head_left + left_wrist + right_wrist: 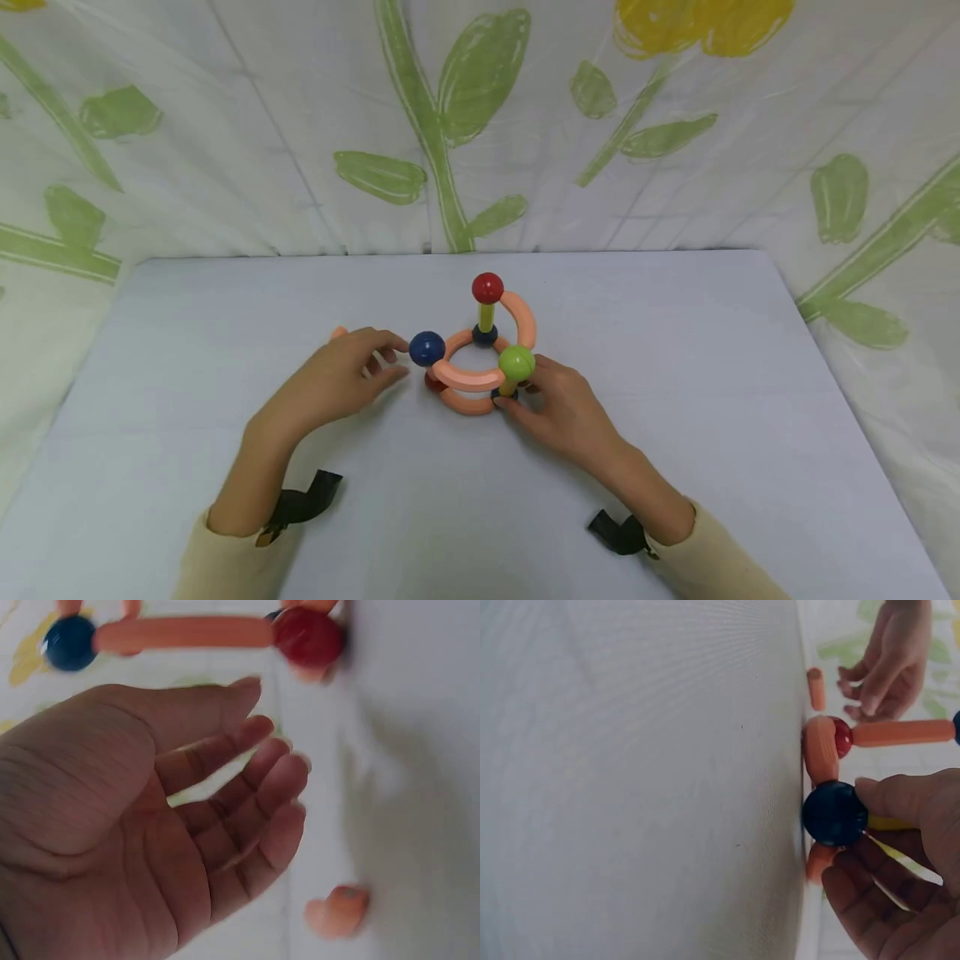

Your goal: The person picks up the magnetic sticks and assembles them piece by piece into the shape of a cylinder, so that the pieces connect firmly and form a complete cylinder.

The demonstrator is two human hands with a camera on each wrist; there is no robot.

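Observation:
A magnetic ball-and-stick toy structure (468,381) stands mid-table, made of orange curved sticks, straight yellow sticks and coloured balls. My right hand (562,408) is at its right side, under the green ball (517,363). In the right wrist view, its thumb and fingers pinch the dark blue lower ball (834,814). My left hand (345,375) hovers with loosely bent fingers beside the upper blue ball (427,348), holding nothing. In the left wrist view, a gap separates it from the red lower ball (309,637). A red ball (487,287) tops the rear upright.
One loose orange piece (339,332) lies on the white table (450,517) behind my left hand, mostly hidden in the head view. A white cloth (285,125) with painted green leaves and yellow flowers hangs beyond the table's far edge.

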